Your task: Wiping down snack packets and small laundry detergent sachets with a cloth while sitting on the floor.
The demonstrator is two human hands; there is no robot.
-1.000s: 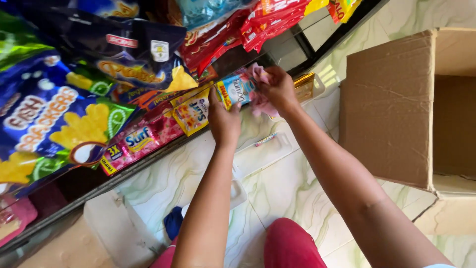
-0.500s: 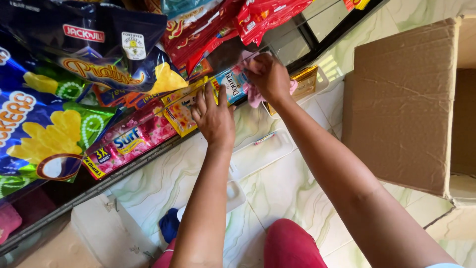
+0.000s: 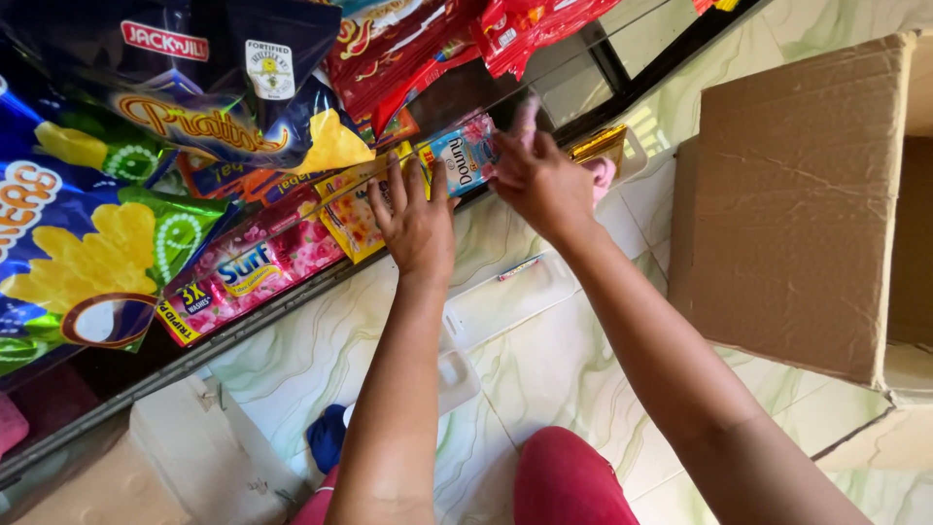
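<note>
Head view: the left hand (image 3: 416, 226) lies flat, fingers spread, on a yellow sachet strip (image 3: 352, 209) at the front edge of the shelf (image 3: 243, 321), pressing it rather than gripping. The right hand (image 3: 539, 180) is closed in a pinch on the pale blue sachet strip (image 3: 462, 156) just beside it, with something pink behind the fingers that cannot be made out. Both strips sit at the shelf's front edge, next to a row of pink detergent sachets (image 3: 248, 272). To do this tidily, I judge the flat hand should keep the yellow strip pinned while the other eases the blue one into line, edges even with the shelf lip. Large blue snack bags (image 3: 87, 243) and red packets (image 3: 389, 49) hang above. The cardboard box (image 3: 797, 204) stands on the tiled floor (image 3: 544, 350), well apart at the right; its inside is hidden
</note>
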